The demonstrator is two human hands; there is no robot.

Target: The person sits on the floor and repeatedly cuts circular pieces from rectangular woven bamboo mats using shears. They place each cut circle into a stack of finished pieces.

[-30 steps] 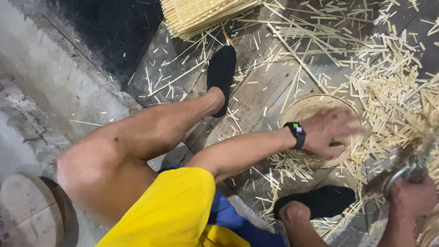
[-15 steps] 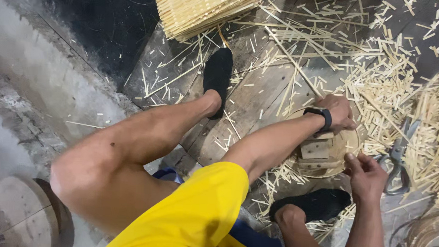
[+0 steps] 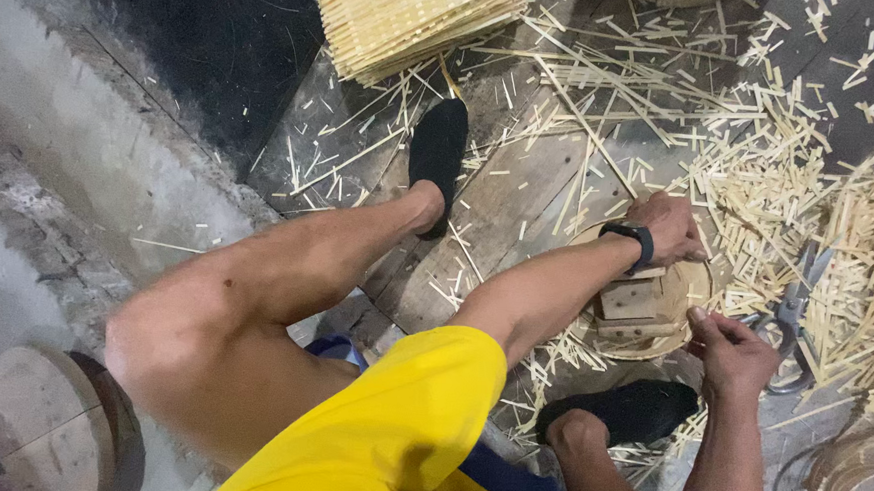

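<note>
A seated person bends over a round woven bamboo disc (image 3: 673, 340) on the floor between two black-shod feet, with small wooden blocks (image 3: 631, 301) on top. The left hand (image 3: 669, 228) curls over the disc's 12 o'clock rim, gripping it; the right hand (image 3: 732, 353), loosely cupped, touches the 4 o'clock edge. The work looks to be at positioning the disc, which calls for both hands steadying it; pale, stiff bamboo splints (image 3: 759, 183) litter the planks.

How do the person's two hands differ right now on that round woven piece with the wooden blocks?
The left hand lies palm down on the far rim of the round woven piece, while the right hand curls its fingers at the near rim. The left wrist carries a black watch; the right wrist is bare. The left hand sits beyond the wooden blocks, the right beside them. Both are bare and touch the same piece.
</note>
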